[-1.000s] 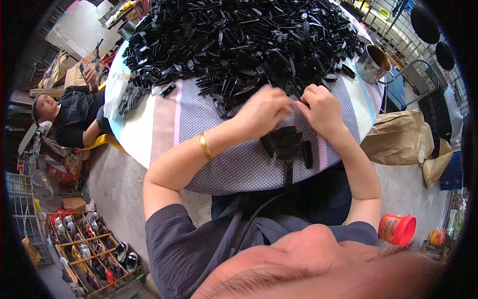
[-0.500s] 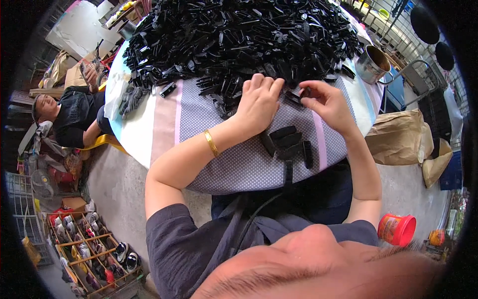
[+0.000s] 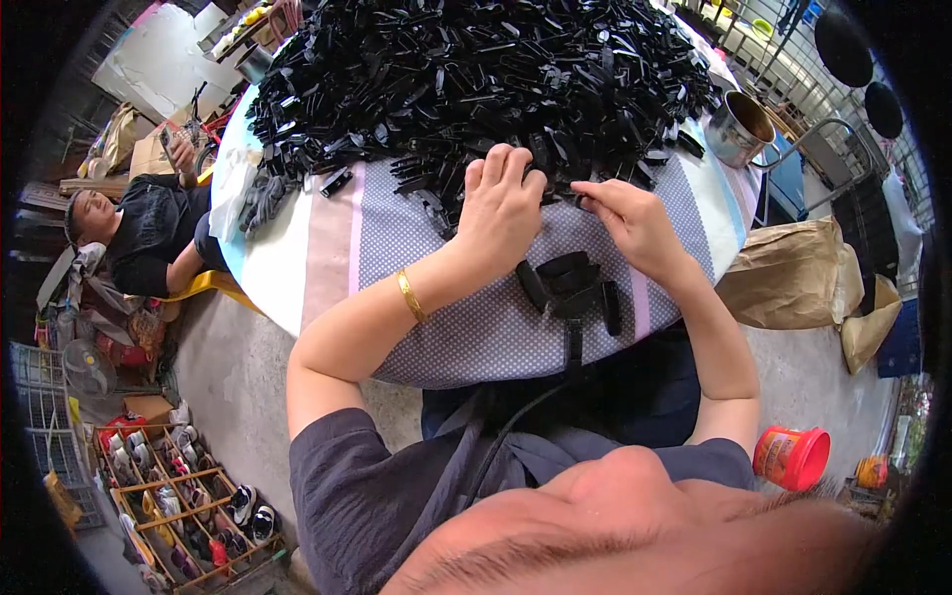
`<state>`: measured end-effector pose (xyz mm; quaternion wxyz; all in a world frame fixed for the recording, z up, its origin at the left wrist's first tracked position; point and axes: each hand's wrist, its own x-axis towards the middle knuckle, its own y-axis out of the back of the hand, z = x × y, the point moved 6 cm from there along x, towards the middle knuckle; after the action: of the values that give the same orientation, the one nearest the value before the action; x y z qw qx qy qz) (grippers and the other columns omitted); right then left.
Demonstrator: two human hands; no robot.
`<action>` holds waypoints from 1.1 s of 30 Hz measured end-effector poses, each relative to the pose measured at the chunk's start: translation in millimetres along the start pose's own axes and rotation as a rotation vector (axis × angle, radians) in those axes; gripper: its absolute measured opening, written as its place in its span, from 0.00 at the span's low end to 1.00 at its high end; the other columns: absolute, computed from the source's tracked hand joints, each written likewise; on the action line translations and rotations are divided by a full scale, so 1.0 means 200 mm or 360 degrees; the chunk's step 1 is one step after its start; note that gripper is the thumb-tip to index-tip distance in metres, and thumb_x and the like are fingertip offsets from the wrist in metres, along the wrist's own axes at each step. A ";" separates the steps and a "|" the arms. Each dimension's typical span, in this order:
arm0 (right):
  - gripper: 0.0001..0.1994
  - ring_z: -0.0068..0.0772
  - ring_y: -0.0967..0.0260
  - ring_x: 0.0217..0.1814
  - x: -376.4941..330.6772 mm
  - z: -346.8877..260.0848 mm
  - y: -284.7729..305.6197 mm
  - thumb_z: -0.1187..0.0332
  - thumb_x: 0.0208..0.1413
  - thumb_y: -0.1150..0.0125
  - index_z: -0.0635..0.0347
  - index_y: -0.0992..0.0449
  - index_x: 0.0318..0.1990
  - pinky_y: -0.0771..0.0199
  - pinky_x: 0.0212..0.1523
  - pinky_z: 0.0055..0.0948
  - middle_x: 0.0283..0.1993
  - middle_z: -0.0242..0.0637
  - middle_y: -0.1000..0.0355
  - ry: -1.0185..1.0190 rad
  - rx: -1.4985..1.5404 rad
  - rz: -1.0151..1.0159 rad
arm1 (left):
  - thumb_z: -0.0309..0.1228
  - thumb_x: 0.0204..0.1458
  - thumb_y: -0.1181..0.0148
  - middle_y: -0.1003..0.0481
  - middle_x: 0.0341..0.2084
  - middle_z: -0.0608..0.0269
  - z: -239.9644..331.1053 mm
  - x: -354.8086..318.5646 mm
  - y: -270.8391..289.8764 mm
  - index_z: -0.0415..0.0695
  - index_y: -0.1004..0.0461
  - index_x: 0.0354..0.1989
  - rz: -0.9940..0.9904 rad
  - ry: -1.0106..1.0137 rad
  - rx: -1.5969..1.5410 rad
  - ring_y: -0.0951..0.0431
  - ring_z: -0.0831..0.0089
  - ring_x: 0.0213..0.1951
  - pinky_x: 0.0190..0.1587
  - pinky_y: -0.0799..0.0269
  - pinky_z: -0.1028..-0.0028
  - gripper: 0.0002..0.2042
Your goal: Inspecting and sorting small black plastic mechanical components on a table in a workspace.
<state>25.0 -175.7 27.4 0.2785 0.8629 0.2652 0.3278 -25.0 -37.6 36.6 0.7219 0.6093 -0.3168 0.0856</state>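
Observation:
A big heap of glossy black plastic pieces point(image 3: 476, 79), long and narrow like clips, covers the far part of the cloth-covered round table point(image 3: 426, 342). My left hand point(image 3: 501, 208) is at the heap's near edge, fingers bent and close together; whatever they grip is hidden beneath them. Just to its right, my right hand point(image 3: 635, 226) pinches a small dark piece between thumb and forefinger, mostly covered by the fingertips. Nearer to me lies a small group of black pieces point(image 3: 573, 281) on the dotted cloth. A single black piece point(image 3: 336, 181) rests left of my left hand.
A metal pot point(image 3: 736, 134) stands at the table's right edge. Dark grey gloves point(image 3: 266, 201) and white plastic lie at its left edge. Another person point(image 3: 149, 233) sits beyond on the left. Paper sacks point(image 3: 788, 273), a red bucket point(image 3: 798, 458) and a shoe rack point(image 3: 183, 496) are on the floor.
My right hand has moved slightly left and down, its fingers closing in a tighter pinch. My left hand has shifted slightly left, its fingers more bent.

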 end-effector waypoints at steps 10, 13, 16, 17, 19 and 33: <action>0.08 0.22 0.29 0.30 -0.03 -0.03 0.00 0.77 0.52 0.46 0.66 0.25 0.39 0.27 0.26 0.16 0.36 0.37 0.29 -0.0356 0.0807 0.0185 | 0.22 0.45 0.38 0.25 0.32 0.60 -0.11 0.01 -0.07 0.35 0.29 0.42 -0.0237 0.0745 -0.2137 0.25 0.78 0.31 0.36 0.27 0.80 0.15; 0.07 0.20 0.30 0.30 -0.03 -0.01 0.00 0.77 0.53 0.46 0.67 0.24 0.37 0.27 0.24 0.15 0.37 0.36 0.29 -0.0416 0.0958 0.0235 | 0.21 0.45 0.39 0.25 0.28 0.60 -0.09 0.01 -0.09 0.35 0.30 0.45 -0.0265 0.0778 -0.2405 0.25 0.78 0.29 0.35 0.26 0.79 0.16; 0.06 0.20 0.29 0.30 -0.03 -0.04 0.02 0.76 0.52 0.46 0.67 0.24 0.37 0.28 0.24 0.15 0.38 0.36 0.29 -0.0285 0.0881 0.0328 | 0.20 0.45 0.40 0.25 0.28 0.60 -0.07 0.03 -0.07 0.35 0.28 0.43 -0.0271 0.0627 -0.2331 0.25 0.77 0.29 0.35 0.26 0.80 0.14; 0.06 0.20 0.29 0.29 -0.03 -0.06 0.03 0.76 0.52 0.46 0.67 0.24 0.37 0.28 0.23 0.15 0.38 0.37 0.29 -0.0162 0.0773 0.0377 | 0.20 0.45 0.40 0.25 0.27 0.61 -0.07 0.03 -0.07 0.35 0.27 0.42 -0.0226 0.0562 -0.2173 0.25 0.77 0.29 0.36 0.26 0.79 0.13; 0.06 0.20 0.29 0.29 -0.03 -0.07 0.04 0.77 0.52 0.45 0.67 0.24 0.37 0.28 0.23 0.15 0.37 0.37 0.29 -0.0147 0.0722 0.0368 | 0.19 0.45 0.40 0.25 0.27 0.61 -0.06 0.03 -0.05 0.35 0.27 0.40 -0.0182 0.0498 -0.2015 0.25 0.77 0.30 0.36 0.26 0.79 0.12; 0.05 0.22 0.30 0.27 -0.03 -0.13 0.04 0.79 0.51 0.45 0.69 0.25 0.35 0.28 0.25 0.17 0.36 0.40 0.29 0.0012 0.0682 0.0403 | 0.17 0.44 0.41 0.24 0.32 0.57 -0.08 0.02 -0.05 0.34 0.26 0.39 -0.0250 0.0651 -0.1981 0.23 0.75 0.34 0.38 0.25 0.80 0.12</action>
<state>4.0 -178.2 47.0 0.0449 0.9274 0.2193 0.2996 -12.2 -25.9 29.9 0.9891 0.0708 -0.1182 -0.0524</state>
